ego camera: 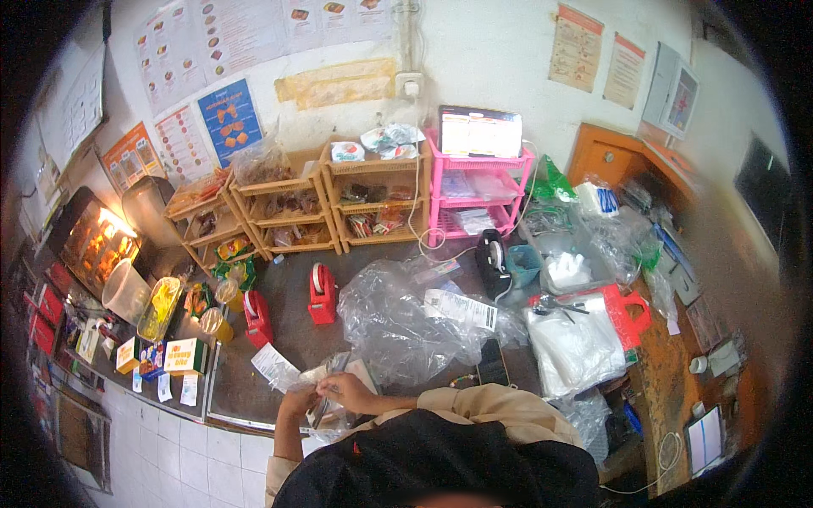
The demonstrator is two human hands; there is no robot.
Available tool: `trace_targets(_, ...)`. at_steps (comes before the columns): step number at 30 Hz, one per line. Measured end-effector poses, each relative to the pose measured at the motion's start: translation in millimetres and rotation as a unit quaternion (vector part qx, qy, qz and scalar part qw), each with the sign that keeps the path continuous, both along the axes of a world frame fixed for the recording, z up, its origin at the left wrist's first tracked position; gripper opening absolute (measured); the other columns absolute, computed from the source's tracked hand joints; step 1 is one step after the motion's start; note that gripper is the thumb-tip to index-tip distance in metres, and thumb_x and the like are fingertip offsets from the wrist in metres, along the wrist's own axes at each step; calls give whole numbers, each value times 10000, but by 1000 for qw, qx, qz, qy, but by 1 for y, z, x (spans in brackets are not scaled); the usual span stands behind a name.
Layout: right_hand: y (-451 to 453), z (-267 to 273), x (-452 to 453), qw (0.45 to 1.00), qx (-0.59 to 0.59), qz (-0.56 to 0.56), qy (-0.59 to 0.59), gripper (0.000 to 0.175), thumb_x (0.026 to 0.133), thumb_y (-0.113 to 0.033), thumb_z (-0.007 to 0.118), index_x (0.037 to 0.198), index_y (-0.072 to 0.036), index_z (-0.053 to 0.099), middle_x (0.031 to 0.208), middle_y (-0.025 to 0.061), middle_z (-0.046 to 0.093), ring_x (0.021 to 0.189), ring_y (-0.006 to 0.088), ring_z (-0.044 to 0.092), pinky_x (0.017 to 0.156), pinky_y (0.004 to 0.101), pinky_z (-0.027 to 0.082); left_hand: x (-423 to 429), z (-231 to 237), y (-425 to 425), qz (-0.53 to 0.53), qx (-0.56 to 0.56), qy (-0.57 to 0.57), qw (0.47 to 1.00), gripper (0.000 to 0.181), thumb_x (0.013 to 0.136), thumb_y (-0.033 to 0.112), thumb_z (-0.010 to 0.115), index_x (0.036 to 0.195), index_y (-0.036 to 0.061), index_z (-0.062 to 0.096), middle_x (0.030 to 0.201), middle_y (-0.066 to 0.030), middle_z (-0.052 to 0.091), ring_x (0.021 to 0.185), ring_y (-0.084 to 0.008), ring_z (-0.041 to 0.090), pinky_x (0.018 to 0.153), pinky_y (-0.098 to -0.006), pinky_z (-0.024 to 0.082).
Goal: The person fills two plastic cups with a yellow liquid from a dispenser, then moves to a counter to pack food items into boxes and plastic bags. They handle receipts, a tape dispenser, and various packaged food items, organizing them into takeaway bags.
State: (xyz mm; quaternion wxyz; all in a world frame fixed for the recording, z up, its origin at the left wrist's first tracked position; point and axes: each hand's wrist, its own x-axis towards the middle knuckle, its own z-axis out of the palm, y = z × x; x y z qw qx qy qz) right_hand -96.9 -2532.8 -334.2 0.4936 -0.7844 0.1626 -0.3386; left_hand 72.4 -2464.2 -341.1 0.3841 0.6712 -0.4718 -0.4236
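Both my hands work close together at the counter's front edge. My left hand (297, 401) grips a clear plastic bag (331, 367) from the left. Over the same bag lies my right hand (348, 390), its fingers pinched at the plastic. Something flat and dark-edged shows through the film, but my fingers and the glare hide what it is. A white printed slip (273, 366) lies just beyond my left hand. To the right of the bag spreads a large crumpled sheet of clear plastic (394, 324), with another printed slip (463, 308) on it.
Two red tape dispensers (322, 298) and a black one (492, 260) stand on the counter. Boxes (184, 357) line the front left, near a lit food warmer (101, 254). Brown racks (375, 197) and a pink rack (476, 184) stand behind. White plastic bags (575, 349) and a phone (492, 365) lie right.
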Motion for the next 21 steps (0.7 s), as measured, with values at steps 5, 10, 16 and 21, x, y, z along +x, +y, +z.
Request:
trace_targets(5, -14, -9, 3, 964, 254, 75, -6, 179, 804, -120, 601, 921, 15, 597, 861, 94, 638, 790, 109, 588, 726, 261, 464, -20, 10, 7, 125, 54, 169, 976, 71, 694, 104, 632, 737, 65, 591, 676, -7, 542, 582, -92, 508, 487, -212, 393)
trace_targets(10, -24, -17, 2, 961, 259, 83, 52, 314, 769, -106, 646, 1002, -13, 458, 865, 95, 633, 793, 122, 585, 701, 258, 465, -22, 3, 11, 140, 9, 257, 956, 150, 694, 89, 649, 825, 30, 606, 751, -15, 572, 629, -98, 530, 518, -208, 414)
trace_targets(16, -31, -26, 3, 958, 246, 67, 134, 363, 718, -131, 707, 884, -42, 396, 822, 48, 536, 804, 121, 554, 644, 258, 451, -22, -4, 14, 137, 19, 240, 961, 266, 744, 153, 638, 966, 10, 606, 860, -38, 607, 737, -111, 563, 664, -238, 461)
trace_targets(21, -34, -25, 0, 944, 297, 127, 67, 306, 721, -66, 687, 803, -40, 394, 788, 38, 538, 784, 122, 575, 640, 240, 453, -23, -3, 16, 132, -5, 267, 955, 280, 735, 124, 657, 973, -8, 590, 887, -64, 608, 754, -140, 588, 669, -244, 482)
